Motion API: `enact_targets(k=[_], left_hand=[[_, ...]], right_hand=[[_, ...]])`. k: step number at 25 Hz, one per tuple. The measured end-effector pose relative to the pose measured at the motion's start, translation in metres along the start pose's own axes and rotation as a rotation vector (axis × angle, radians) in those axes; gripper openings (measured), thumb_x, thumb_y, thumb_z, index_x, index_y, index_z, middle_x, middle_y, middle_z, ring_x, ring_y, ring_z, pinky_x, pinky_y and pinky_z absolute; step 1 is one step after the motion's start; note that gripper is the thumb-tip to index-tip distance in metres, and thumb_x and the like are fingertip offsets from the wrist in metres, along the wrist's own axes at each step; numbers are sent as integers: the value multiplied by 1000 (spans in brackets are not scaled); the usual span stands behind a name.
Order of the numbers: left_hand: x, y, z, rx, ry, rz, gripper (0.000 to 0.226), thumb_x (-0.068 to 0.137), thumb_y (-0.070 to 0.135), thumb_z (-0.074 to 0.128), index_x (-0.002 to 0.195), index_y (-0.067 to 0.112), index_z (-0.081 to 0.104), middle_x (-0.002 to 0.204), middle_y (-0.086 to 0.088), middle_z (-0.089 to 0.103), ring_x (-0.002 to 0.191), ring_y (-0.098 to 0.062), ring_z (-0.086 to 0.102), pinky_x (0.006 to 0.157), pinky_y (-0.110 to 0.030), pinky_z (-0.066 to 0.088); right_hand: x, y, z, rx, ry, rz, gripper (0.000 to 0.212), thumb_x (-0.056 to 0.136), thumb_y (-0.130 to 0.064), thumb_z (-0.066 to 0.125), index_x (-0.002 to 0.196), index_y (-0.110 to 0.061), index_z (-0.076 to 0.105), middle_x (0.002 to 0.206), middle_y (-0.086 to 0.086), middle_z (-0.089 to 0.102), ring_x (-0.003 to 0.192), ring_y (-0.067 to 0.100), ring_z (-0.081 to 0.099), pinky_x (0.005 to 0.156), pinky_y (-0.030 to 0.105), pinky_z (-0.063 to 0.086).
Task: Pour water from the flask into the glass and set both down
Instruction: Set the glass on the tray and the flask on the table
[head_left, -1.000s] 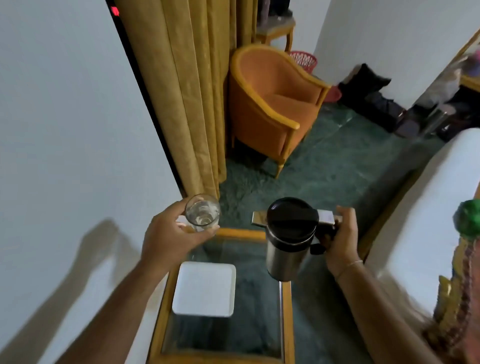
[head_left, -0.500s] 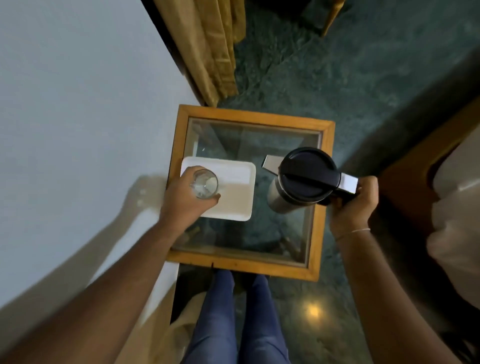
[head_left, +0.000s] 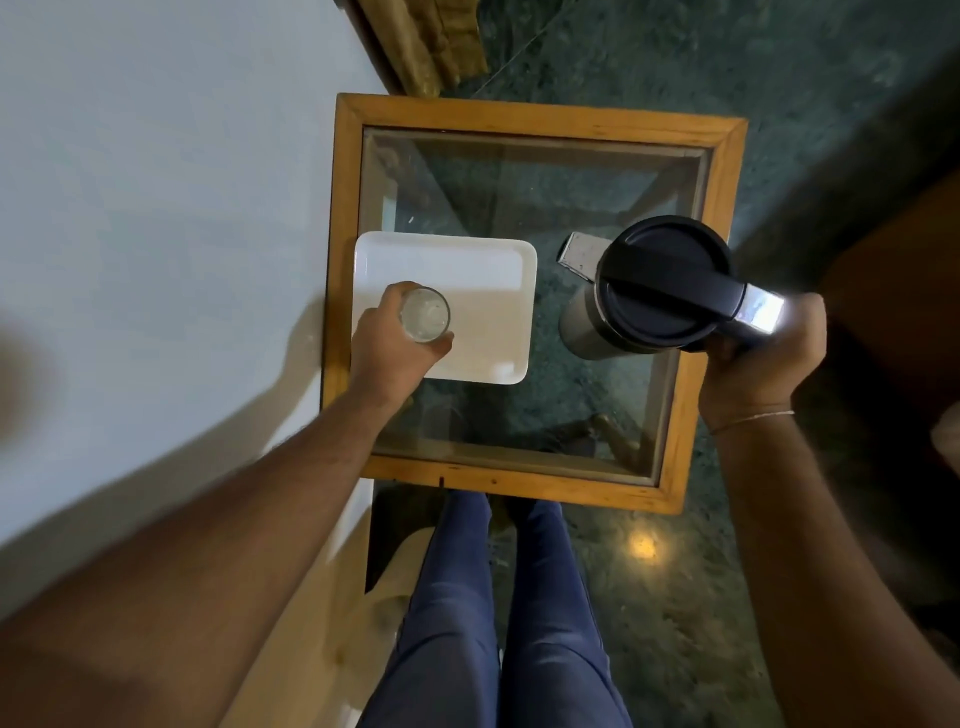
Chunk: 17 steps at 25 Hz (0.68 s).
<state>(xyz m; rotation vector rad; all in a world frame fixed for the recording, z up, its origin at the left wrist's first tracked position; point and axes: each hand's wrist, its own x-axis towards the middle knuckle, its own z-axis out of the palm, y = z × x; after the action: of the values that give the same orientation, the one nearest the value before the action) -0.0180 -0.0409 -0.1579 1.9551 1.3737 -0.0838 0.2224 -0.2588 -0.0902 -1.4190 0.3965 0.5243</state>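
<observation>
I look straight down on a small glass-topped table with a wooden frame (head_left: 685, 415). My left hand (head_left: 387, 348) is wrapped around a clear glass (head_left: 423, 314) with water in it, upright over the near left part of a white square tray (head_left: 483, 291). Whether the glass touches the tray I cannot tell. My right hand (head_left: 753, 358) grips the handle of a steel flask (head_left: 662, 286) with a black lid, held upright over the table's right side, spout pointing left.
A white wall (head_left: 156, 208) runs along the left of the table. Yellow curtain hem (head_left: 426, 41) hangs at the far left corner. Green stone floor (head_left: 727, 62) lies beyond and to the right. My legs in blue jeans (head_left: 498, 623) stand below the table's near edge.
The view has tipped from the room down onto the table. Both hands came down and in: the glass now sits over the tray, the flask over the table's right side.
</observation>
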Motion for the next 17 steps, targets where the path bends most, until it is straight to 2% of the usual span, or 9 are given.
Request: enact_targets(k=[2,4,6,9,11,13,15,17], left_hand=[[4,0,5,-2,7,0,76,80,39,97,144,26,60,141,-2,73,114,-13,59,104,-46,60],[8,-2,8,4,8,2,75,80,40,97,144,26,60,141,-2,73,113,-13,59,104,-46,60],[11,-3,11,12,-9,13,74,81,39,96,144,25,59,141,-3,72,113,-12,59,106,-47,60],[12,-4,14,3,-40,21,72,83,36,95,144,23,59,141,-5,72,115,-13,59,108,-51,59],[9,-5,17,-7,-66,31,70,85,35,95,144,22,59,142,-5,71,118,-17,62,111,-53,58],[8,-7,18,-17,-86,22,69,85,32,94,143,20,59,142,-6,70,124,-25,66,111,-55,58],[9,-7,18,-16,-99,31,70,86,31,95,144,17,59,144,-8,69,127,-30,66,111,-56,58],[9,-5,18,-25,-94,35,70,86,31,94,144,16,58,144,-9,68,128,-31,65,112,-56,57]], right_hand=[[-1,5,-2,-2,22,-6,20,79,-27,42,64,-18,33,66,6,31,55,17,30,50,31,19],[-2,10,-4,10,20,-41,21,80,-24,43,61,-19,36,57,-1,39,51,14,34,46,27,22],[-3,12,-7,49,-1,-58,24,81,-21,44,56,-22,43,51,-10,46,48,11,40,44,23,28],[-4,13,-14,48,-31,-73,42,84,-21,41,47,-25,61,50,-15,56,48,6,49,45,19,37],[-4,12,-22,10,-19,-77,39,85,-22,41,55,-25,66,53,-13,63,52,5,55,50,19,42],[-2,13,-31,-61,1,-69,23,83,-25,46,67,-16,59,59,-11,67,60,6,58,59,22,47],[-2,11,-35,-172,-28,-76,19,81,-29,50,68,-17,58,68,-9,68,64,6,59,64,23,48],[-6,8,-38,-295,-75,-100,18,73,-40,56,66,-24,61,85,6,60,71,11,56,65,27,46]])
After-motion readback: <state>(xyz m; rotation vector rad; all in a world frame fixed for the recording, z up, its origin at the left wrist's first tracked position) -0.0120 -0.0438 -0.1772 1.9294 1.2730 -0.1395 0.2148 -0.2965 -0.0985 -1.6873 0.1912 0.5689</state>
